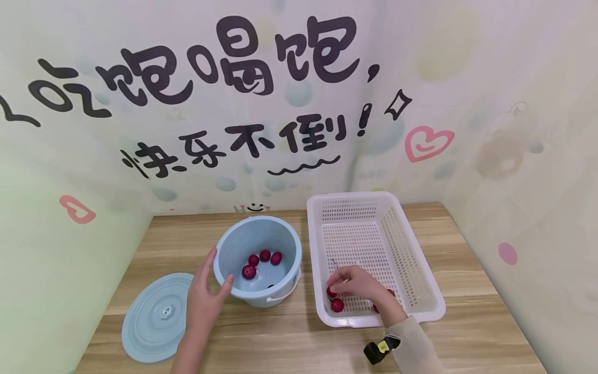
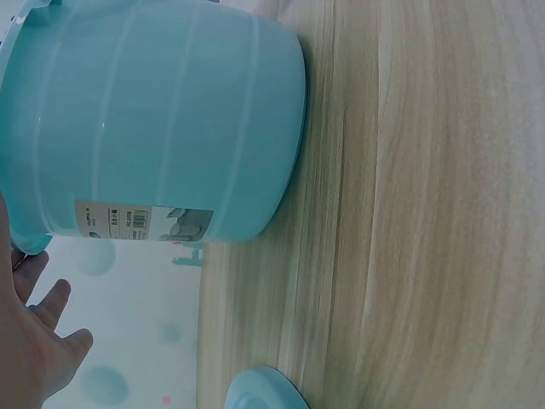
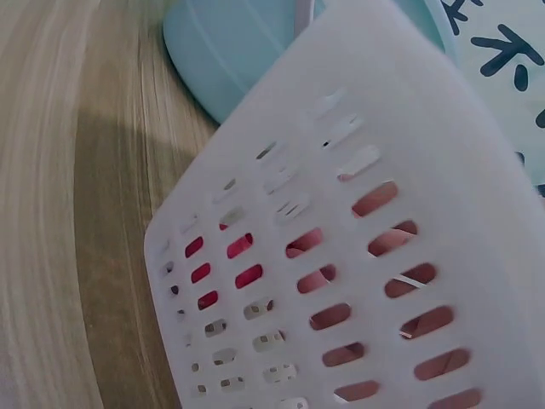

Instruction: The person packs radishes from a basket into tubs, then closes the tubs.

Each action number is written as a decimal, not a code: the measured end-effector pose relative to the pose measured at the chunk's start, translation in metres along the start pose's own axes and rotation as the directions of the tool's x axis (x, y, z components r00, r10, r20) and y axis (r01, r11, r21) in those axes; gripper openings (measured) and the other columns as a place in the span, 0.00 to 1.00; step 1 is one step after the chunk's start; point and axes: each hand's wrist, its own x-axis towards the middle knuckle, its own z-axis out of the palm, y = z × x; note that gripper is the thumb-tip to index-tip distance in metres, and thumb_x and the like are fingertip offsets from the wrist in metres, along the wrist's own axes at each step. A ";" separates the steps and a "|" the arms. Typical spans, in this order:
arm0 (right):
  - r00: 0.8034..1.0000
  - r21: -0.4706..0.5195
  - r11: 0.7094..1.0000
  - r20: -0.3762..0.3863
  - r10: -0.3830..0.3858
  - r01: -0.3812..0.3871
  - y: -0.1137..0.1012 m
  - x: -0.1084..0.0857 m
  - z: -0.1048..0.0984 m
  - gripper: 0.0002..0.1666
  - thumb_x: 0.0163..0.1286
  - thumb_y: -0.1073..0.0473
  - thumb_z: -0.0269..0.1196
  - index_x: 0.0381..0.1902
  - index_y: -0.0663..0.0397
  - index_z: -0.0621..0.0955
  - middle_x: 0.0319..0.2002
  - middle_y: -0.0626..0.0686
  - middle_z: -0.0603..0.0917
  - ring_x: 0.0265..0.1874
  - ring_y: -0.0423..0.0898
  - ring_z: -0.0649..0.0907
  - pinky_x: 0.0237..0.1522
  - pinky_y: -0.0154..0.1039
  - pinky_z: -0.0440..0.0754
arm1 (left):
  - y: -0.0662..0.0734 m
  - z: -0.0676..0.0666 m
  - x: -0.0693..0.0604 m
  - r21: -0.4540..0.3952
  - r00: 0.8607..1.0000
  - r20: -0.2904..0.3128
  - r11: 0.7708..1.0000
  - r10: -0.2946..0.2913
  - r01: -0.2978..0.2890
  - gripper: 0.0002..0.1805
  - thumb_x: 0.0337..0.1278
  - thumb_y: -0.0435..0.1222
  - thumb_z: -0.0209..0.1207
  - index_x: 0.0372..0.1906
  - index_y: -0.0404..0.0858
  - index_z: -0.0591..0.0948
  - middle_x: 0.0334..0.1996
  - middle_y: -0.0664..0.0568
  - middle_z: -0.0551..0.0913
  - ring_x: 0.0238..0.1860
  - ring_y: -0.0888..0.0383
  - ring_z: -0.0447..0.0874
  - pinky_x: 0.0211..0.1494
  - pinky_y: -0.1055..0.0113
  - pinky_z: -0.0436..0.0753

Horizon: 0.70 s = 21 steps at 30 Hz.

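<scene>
My left hand (image 1: 205,298) is beside the light blue bucket (image 1: 254,297), its fingers extended along the left of the rim. In the left wrist view, the fingers of that hand (image 2: 38,341) are spread by the bucket's rim. Several small round red fruits (image 1: 249,271) lie inside the bucket. Reaching into the white perforated basket (image 1: 432,306), my right hand (image 1: 359,283) pinches a red fruit (image 1: 331,292) near the left wall. Another red fruit (image 1: 337,305) sits just below it. The right wrist view shows this hand only partly, through the basket's slots.
The bucket's round blue lid (image 1: 145,332) lies on the wooden table (image 1: 280,348) to the left. More red fruit (image 1: 376,308) is partly hidden behind my right wrist. A lettered wall (image 1: 289,197) stands behind the table.
</scene>
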 end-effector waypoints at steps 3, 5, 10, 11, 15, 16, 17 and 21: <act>1.000 -0.014 1.000 -0.010 0.014 -0.014 0.001 0.000 0.000 0.13 0.64 0.65 0.65 0.43 0.70 0.84 0.37 0.59 0.88 0.37 0.43 0.85 0.46 0.47 0.89 | 0.000 0.000 0.000 -0.001 1.000 0.000 1.000 -0.001 0.001 0.39 0.56 0.39 0.66 0.74 0.46 0.68 0.72 0.43 0.71 0.73 0.38 0.66 0.71 0.34 0.68; 0.999 -0.026 0.999 -0.031 0.030 -0.031 0.001 0.000 0.000 0.12 0.64 0.65 0.65 0.42 0.69 0.84 0.36 0.58 0.88 0.36 0.44 0.84 0.45 0.46 0.89 | 0.000 -0.001 0.000 -0.002 1.000 0.001 1.000 0.000 0.000 0.39 0.56 0.39 0.66 0.74 0.46 0.67 0.72 0.43 0.70 0.73 0.38 0.66 0.71 0.34 0.68; 0.994 -0.086 0.995 -0.100 0.042 -0.051 -0.001 -0.001 0.001 0.10 0.63 0.66 0.65 0.41 0.67 0.85 0.34 0.56 0.87 0.33 0.44 0.82 0.40 0.42 0.88 | 0.000 0.000 0.000 -0.001 1.000 0.003 1.000 0.001 -0.001 0.39 0.57 0.39 0.66 0.74 0.46 0.67 0.72 0.43 0.70 0.72 0.38 0.67 0.71 0.34 0.68; 0.992 -0.107 0.993 -0.119 0.043 -0.056 -0.002 -0.001 0.001 0.10 0.62 0.66 0.66 0.41 0.67 0.85 0.34 0.55 0.87 0.32 0.43 0.82 0.38 0.40 0.87 | 0.001 0.000 0.000 -0.002 1.000 0.003 1.000 0.001 -0.001 0.39 0.57 0.39 0.65 0.74 0.46 0.67 0.72 0.43 0.70 0.72 0.38 0.67 0.71 0.34 0.68; 0.980 -0.188 0.977 -0.190 0.064 -0.100 -0.001 -0.001 0.002 0.10 0.60 0.66 0.68 0.40 0.62 0.86 0.33 0.52 0.87 0.32 0.42 0.81 0.34 0.35 0.80 | 0.001 0.000 0.000 -0.002 1.000 0.002 1.000 0.003 -0.003 0.38 0.57 0.40 0.65 0.74 0.45 0.67 0.72 0.43 0.71 0.72 0.38 0.67 0.71 0.34 0.68; 0.977 -0.203 0.972 -0.199 0.081 -0.122 0.000 0.000 0.003 0.09 0.59 0.66 0.68 0.40 0.60 0.86 0.33 0.51 0.86 0.32 0.42 0.81 0.34 0.35 0.80 | 0.001 0.000 0.000 -0.001 1.000 0.003 1.000 0.003 -0.003 0.38 0.57 0.40 0.65 0.74 0.46 0.67 0.72 0.43 0.70 0.72 0.38 0.67 0.71 0.34 0.68; 0.975 -0.219 0.966 -0.200 0.095 -0.139 0.000 0.000 0.004 0.09 0.59 0.67 0.68 0.39 0.59 0.86 0.33 0.51 0.86 0.32 0.42 0.80 0.35 0.35 0.79 | 0.001 0.000 0.000 -0.002 1.000 0.004 1.000 0.003 -0.003 0.39 0.57 0.40 0.65 0.74 0.46 0.67 0.72 0.43 0.70 0.72 0.38 0.67 0.71 0.34 0.68; 0.971 -0.275 0.941 -0.188 0.148 -0.197 0.001 0.000 0.008 0.08 0.57 0.70 0.69 0.35 0.57 0.85 0.31 0.49 0.85 0.31 0.43 0.78 0.34 0.34 0.77 | -0.001 0.000 0.000 -0.002 1.000 0.005 1.000 0.005 -0.005 0.39 0.57 0.40 0.66 0.74 0.46 0.67 0.72 0.44 0.70 0.72 0.38 0.67 0.71 0.34 0.68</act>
